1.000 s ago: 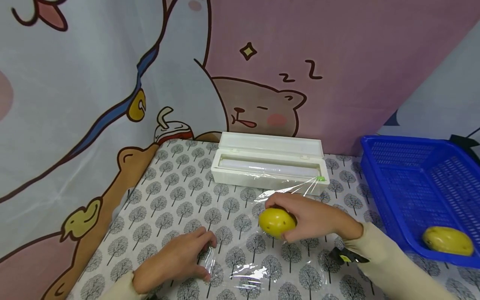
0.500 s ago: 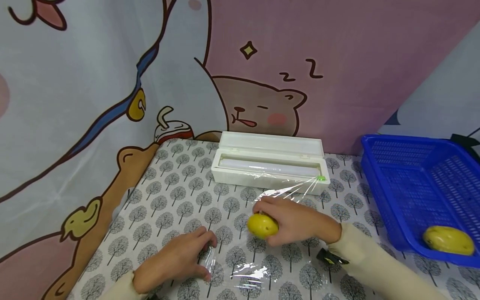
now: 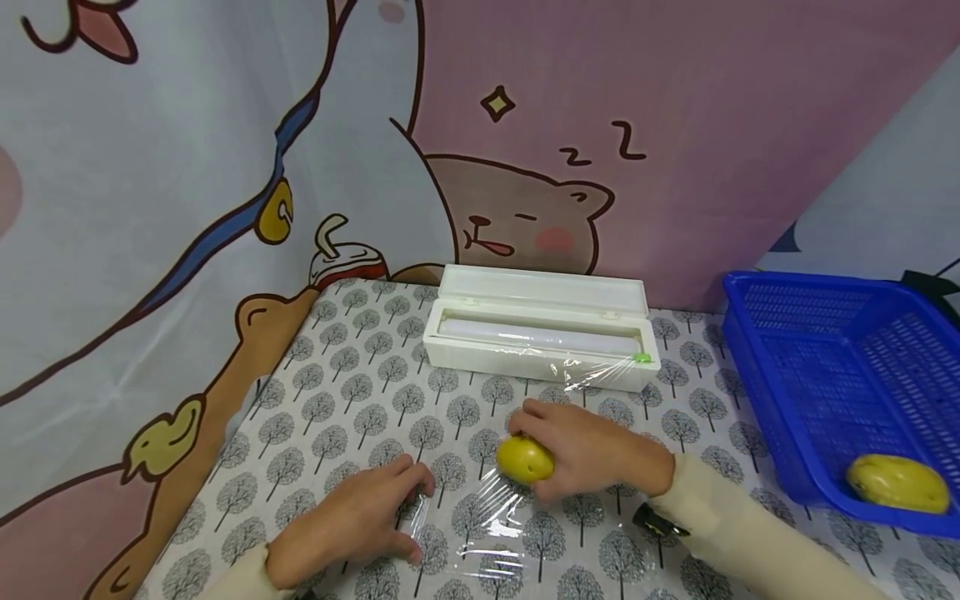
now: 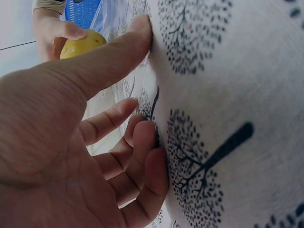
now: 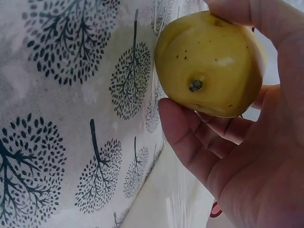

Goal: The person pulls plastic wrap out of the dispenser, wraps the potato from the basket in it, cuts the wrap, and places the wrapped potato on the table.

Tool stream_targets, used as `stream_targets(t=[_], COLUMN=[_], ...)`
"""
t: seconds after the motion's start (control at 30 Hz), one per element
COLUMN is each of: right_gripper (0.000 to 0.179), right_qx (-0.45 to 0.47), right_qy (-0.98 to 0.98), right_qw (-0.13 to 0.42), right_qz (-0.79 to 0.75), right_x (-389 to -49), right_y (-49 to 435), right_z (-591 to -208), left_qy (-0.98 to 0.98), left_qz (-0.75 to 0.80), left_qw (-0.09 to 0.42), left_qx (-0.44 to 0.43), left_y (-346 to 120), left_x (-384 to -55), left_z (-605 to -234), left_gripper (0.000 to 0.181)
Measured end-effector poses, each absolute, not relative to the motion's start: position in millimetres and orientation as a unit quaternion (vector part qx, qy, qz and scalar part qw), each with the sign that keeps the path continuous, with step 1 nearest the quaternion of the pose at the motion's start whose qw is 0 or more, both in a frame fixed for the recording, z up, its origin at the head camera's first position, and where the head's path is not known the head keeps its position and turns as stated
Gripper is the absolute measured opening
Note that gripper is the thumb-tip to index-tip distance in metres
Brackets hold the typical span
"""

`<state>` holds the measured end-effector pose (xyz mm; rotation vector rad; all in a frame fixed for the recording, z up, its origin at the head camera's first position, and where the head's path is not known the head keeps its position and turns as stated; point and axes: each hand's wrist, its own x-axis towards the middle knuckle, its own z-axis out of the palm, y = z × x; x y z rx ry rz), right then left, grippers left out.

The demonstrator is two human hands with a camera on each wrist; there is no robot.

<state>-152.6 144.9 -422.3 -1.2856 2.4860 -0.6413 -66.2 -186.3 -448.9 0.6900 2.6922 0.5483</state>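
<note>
On white tree-print cloth point(image 3: 390, 396), your right hand point(image 3: 588, 448) grips an oval yellow fruit point(image 3: 519, 462) against clear plastic film point(image 3: 498, 546); left hand point(image 3: 360, 510) half-open, apparently empty, by the film's edge. Setting-down step (seemingly); next calls for gentle release.

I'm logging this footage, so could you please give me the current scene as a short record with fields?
Right hand: grips a yellow fruit, on or just above the clear film
Left hand: at the clear film's left edge, thumb apart from the fingers
White box: lid open, roll inside, beyond the hands
Blue basket: far right, holds a second yellow fruit
Tablecloth: grey tree print
</note>
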Motion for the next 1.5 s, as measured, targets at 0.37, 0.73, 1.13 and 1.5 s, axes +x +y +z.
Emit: stream_targets(t=[0.37, 0.73, 1.13, 1.5], right_gripper=[0.052, 0.054, 0.055, 0.061], right_qx=[-0.466, -0.466, -0.470, -0.465], right_qy=[0.843, 0.848, 0.852, 0.847], right_qw=[0.125, 0.159, 0.141, 0.164], right_qz=[-0.236, -0.193, -0.180, -0.198], right_x=[-147, -126, -110, -99], right_y=[147, 146, 137, 143], right_z=[-424, -421, -426, -422], left_qy=[0.938, 0.936, 0.936, 0.935], left_qz=[0.193, 0.195, 0.200, 0.201], left_qw=[0.151, 0.152, 0.151, 0.159], left_qx=[0.244, 0.250, 0.247, 0.244], left_y=[-187, -188, -187, -187], left_x=[-67, -67, -66, -66], left_z=[-450, -450, -449, -449], left_gripper=[0.069, 0.068, 0.067, 0.067])
